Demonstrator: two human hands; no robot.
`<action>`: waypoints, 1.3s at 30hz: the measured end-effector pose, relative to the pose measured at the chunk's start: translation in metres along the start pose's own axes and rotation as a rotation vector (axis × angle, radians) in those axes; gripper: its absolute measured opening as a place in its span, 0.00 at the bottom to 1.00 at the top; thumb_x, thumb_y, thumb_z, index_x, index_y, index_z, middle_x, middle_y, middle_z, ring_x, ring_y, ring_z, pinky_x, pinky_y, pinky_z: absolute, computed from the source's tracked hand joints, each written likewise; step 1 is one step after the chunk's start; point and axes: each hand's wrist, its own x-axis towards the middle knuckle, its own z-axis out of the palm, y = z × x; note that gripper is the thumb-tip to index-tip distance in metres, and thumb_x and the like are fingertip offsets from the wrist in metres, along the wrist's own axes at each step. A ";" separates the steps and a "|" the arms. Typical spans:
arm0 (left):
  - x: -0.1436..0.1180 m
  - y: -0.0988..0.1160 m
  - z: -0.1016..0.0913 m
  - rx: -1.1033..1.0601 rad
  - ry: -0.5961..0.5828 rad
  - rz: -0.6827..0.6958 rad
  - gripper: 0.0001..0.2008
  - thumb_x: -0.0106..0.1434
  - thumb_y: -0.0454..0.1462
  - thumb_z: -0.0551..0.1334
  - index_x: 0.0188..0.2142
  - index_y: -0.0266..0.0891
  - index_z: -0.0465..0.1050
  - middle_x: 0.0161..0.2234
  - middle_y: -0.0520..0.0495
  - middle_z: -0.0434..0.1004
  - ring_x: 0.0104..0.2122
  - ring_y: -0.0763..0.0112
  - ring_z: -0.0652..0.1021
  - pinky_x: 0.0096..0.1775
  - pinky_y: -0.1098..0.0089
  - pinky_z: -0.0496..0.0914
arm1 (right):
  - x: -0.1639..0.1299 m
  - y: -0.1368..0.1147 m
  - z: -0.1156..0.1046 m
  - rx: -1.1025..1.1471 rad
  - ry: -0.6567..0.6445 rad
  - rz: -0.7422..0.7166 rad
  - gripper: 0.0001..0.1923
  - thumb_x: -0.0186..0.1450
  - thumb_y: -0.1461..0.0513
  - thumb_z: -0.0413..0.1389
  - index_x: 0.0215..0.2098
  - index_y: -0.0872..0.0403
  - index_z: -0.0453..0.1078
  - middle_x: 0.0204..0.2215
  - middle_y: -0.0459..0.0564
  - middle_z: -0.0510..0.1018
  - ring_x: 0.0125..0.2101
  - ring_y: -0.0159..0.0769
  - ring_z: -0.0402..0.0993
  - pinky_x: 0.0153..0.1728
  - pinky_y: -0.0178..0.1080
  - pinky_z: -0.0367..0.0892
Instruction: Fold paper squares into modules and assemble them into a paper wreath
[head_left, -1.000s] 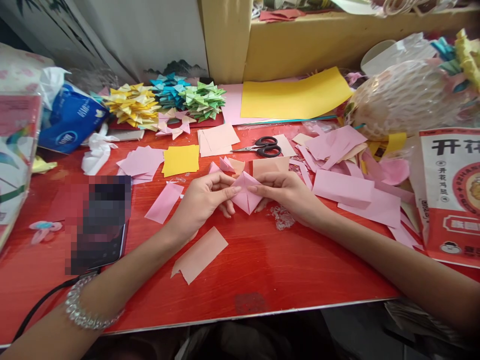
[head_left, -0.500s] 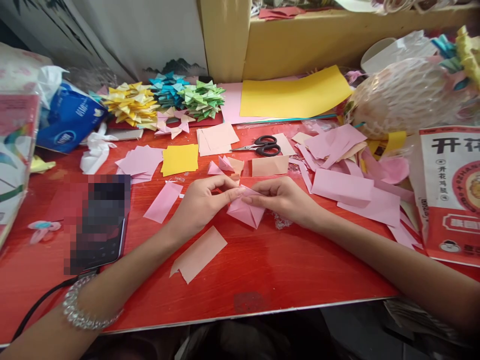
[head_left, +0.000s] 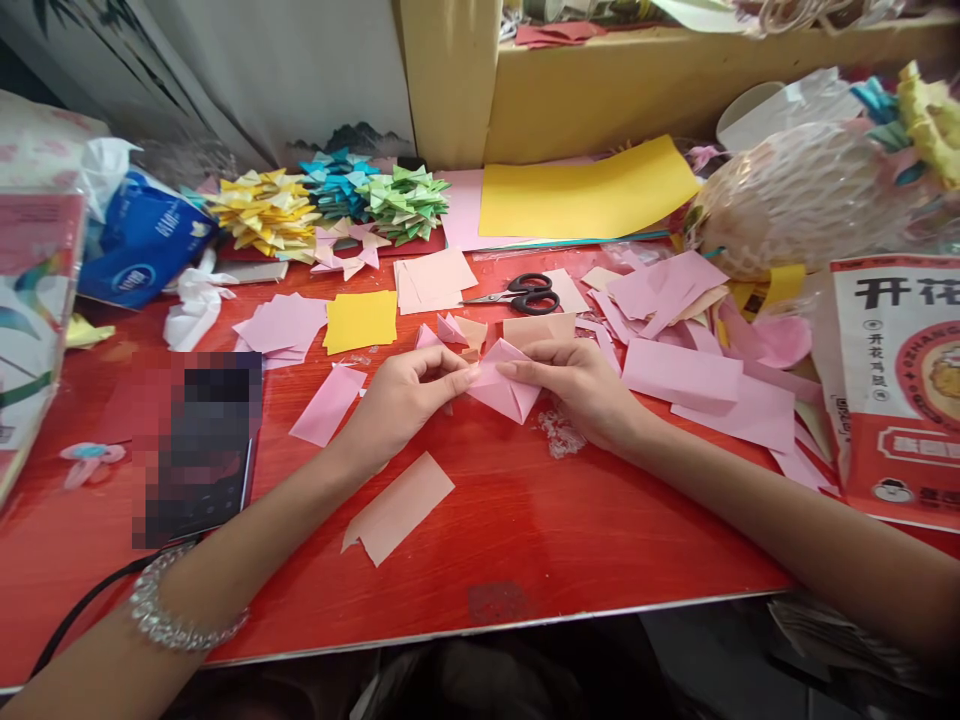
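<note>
A pink folded paper piece (head_left: pixel 507 385) sits just above the red table (head_left: pixel 525 540), pinched from both sides. My left hand (head_left: pixel 401 400) grips its left edge with thumb and fingertips. My right hand (head_left: pixel 574 385) holds its right side, fingers curled over the upper flap. The piece shows a triangular point toward me. A bracelet (head_left: pixel 169 620) circles my left wrist.
Black scissors (head_left: pixel 525 293) lie behind the hands. Pink paper scraps (head_left: pixel 690 330) cover the right side, a peach strip (head_left: pixel 401 505) lies near me. Folded yellow, blue and green pieces (head_left: pixel 330 200) are piled at the back. A phone (head_left: pixel 202 450) lies at left, a red packet (head_left: pixel 896 390) at right.
Both hands pressed the pink piece down toward the table, then lifted and turned it slightly up again. The grip on it stayed the same.
</note>
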 end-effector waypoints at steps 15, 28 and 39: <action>0.001 0.001 0.003 -0.191 0.016 -0.015 0.07 0.55 0.37 0.65 0.31 0.37 0.70 0.24 0.54 0.71 0.23 0.78 0.71 0.29 0.75 0.68 | 0.003 0.000 -0.002 0.087 -0.080 -0.027 0.09 0.59 0.59 0.58 0.36 0.56 0.74 0.27 0.45 0.76 0.25 0.27 0.72 0.26 0.30 0.69; -0.001 -0.001 0.001 -0.287 0.076 0.090 0.06 0.60 0.33 0.58 0.33 0.38 0.75 0.31 0.50 0.75 0.29 0.75 0.74 0.37 0.72 0.71 | 0.004 0.002 -0.002 0.219 -0.028 -0.089 0.10 0.59 0.68 0.53 0.31 0.55 0.78 0.31 0.48 0.80 0.28 0.28 0.76 0.33 0.31 0.74; 0.001 -0.001 0.002 -0.104 0.175 0.195 0.08 0.58 0.34 0.61 0.39 0.39 0.71 0.38 0.49 0.73 0.38 0.73 0.73 0.42 0.72 0.68 | -0.006 -0.006 0.007 -0.044 -0.217 -0.032 0.05 0.61 0.62 0.56 0.35 0.56 0.68 0.26 0.44 0.76 0.27 0.31 0.77 0.31 0.35 0.73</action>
